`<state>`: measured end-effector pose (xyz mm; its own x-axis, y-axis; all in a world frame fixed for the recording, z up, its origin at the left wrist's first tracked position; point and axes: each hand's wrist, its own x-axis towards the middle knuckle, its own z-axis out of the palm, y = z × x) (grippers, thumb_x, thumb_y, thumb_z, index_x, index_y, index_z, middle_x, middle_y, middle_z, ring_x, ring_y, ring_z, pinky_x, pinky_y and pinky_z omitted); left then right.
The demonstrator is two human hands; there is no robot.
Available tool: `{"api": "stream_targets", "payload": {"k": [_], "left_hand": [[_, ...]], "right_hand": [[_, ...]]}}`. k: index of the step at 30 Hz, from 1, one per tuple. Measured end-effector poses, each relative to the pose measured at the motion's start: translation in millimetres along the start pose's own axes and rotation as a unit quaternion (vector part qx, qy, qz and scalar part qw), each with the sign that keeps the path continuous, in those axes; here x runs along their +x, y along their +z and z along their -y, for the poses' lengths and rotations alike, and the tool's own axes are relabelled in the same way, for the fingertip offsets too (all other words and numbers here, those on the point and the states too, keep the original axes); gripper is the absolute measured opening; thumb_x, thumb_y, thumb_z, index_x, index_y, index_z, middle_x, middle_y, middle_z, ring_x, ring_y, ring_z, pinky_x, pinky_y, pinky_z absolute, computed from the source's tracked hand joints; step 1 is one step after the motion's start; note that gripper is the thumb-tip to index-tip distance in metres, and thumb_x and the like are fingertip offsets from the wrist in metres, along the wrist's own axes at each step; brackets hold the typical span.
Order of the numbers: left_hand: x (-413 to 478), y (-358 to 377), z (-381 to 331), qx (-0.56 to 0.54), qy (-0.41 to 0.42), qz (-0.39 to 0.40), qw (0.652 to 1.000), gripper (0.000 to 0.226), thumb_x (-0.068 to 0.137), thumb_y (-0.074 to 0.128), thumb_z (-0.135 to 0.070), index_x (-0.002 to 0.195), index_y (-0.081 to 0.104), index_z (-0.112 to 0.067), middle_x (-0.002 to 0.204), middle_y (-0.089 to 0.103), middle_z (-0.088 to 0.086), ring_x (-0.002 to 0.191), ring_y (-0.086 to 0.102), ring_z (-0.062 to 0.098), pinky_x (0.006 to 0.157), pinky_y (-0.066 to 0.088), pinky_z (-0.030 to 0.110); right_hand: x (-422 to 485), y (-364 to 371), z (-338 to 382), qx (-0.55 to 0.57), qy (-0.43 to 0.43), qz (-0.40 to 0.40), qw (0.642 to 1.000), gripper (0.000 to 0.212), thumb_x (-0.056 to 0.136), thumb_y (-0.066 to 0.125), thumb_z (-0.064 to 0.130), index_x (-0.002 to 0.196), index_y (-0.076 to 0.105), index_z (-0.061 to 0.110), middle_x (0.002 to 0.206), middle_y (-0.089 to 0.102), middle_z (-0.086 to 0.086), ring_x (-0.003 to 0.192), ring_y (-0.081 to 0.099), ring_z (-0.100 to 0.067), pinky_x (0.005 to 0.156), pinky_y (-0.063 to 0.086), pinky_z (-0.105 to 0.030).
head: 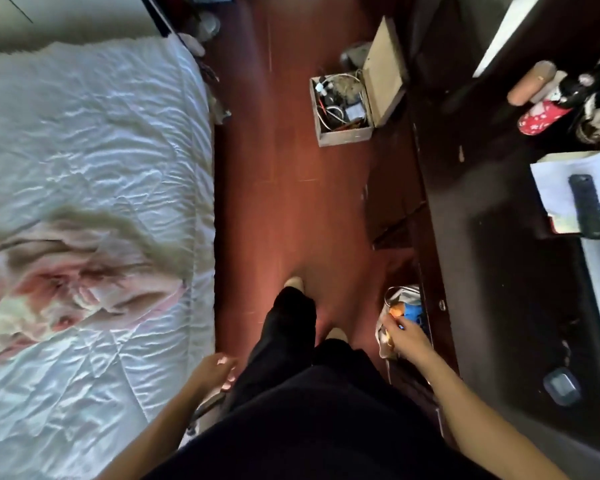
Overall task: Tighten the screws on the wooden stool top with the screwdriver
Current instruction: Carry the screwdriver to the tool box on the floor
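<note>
No stool top and no clear screwdriver in frame, so where either one is can't be told; the likeliest spot for the tool is the bag (400, 299) at lower right, on the floor against the dark cabinet (465, 271). Orange and blue items show inside it, too blurred to name. Judgement: a screwdriver would be light, rigid, smooth-handled, best taken around the handle with the shaft pointing away; a wooden stool top would be stiff and fairly heavy, best braced at the edge.

Right hand (404, 336) is at the bag's mouth, fingers curled around something small with a blue spot, can't tell what or whether it's truly gripped. Left hand (215, 370) hangs at lower centre-left beside the bed (94, 168), fingers loosely bent, holding nothing visible. A dark object just under it is unclear.

Person stands on red-brown floor (284, 185), dark trousers. Open cardboard box (342, 110) of wires and parts sits upper centre-right, well apart from both hands
</note>
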<state>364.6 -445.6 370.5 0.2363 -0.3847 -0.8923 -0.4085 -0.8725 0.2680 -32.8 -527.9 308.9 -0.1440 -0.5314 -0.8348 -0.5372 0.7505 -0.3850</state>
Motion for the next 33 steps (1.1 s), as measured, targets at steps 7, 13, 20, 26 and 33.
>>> {"api": "stream_targets", "payload": {"k": [7, 13, 20, 26, 33], "left_hand": [[51, -48, -23, -0.001, -0.038, 0.007, 0.999, 0.033, 0.104, 0.051, 0.001, 0.072, 0.055, -0.006, 0.063, 0.052, 0.006, 0.056, 0.045, 0.018, 0.043, 0.036, 0.012], [113, -113, -119, -0.019, 0.004, 0.017, 1.000, 0.019, 0.103, 0.053, -0.008, 0.087, 0.057, 0.001, 0.073, 0.057, 0.017, 0.061, 0.052, 0.023, 0.061, 0.041, 0.030], [164, -169, -269, -0.070, 0.091, 0.008, 0.993, 0.020, 0.104, 0.054, -0.018, 0.091, 0.064, -0.007, 0.078, 0.063, 0.008, 0.066, 0.060, 0.020, 0.059, 0.040, 0.028], [195, -197, -349, -0.092, 0.088, -0.003, 0.992, 0.016, 0.105, 0.053, -0.016, 0.099, 0.064, -0.006, 0.079, 0.063, 0.008, 0.066, 0.058, 0.020, 0.056, 0.040, 0.026], [231, -247, -380, -0.110, 0.001, -0.030, 0.993, 0.019, 0.105, 0.053, -0.007, 0.089, 0.062, -0.004, 0.073, 0.059, 0.014, 0.059, 0.054, 0.020, 0.042, 0.041, 0.016]], "right_hand": [[48, -19, 117, 0.014, -0.031, -0.029, 0.999, 0.042, 0.109, 0.053, 0.053, 0.101, 0.068, 0.014, 0.079, 0.069, -0.004, 0.069, 0.063, -0.018, 0.069, 0.050, -0.033], [75, -21, 154, 0.028, 0.003, -0.025, 0.999, 0.040, 0.110, 0.055, 0.047, 0.101, 0.071, 0.012, 0.084, 0.071, -0.008, 0.075, 0.064, -0.021, 0.070, 0.049, -0.034], [97, -36, 173, 0.035, 0.056, 0.000, 0.998, 0.044, 0.112, 0.055, 0.030, 0.106, 0.070, -0.012, 0.099, 0.064, -0.047, 0.078, 0.064, -0.056, 0.053, 0.038, -0.034], [164, -67, 258, 0.022, 0.068, -0.016, 0.997, 0.047, 0.113, 0.052, 0.034, 0.128, 0.067, -0.009, 0.113, 0.071, -0.040, 0.106, 0.071, -0.051, 0.093, 0.056, -0.057], [249, -113, 453, -0.027, -0.021, 0.005, 0.999, 0.045, 0.109, 0.052, 0.055, 0.130, 0.064, 0.016, 0.105, 0.072, -0.005, 0.088, 0.068, -0.020, 0.071, 0.056, -0.034]]}}
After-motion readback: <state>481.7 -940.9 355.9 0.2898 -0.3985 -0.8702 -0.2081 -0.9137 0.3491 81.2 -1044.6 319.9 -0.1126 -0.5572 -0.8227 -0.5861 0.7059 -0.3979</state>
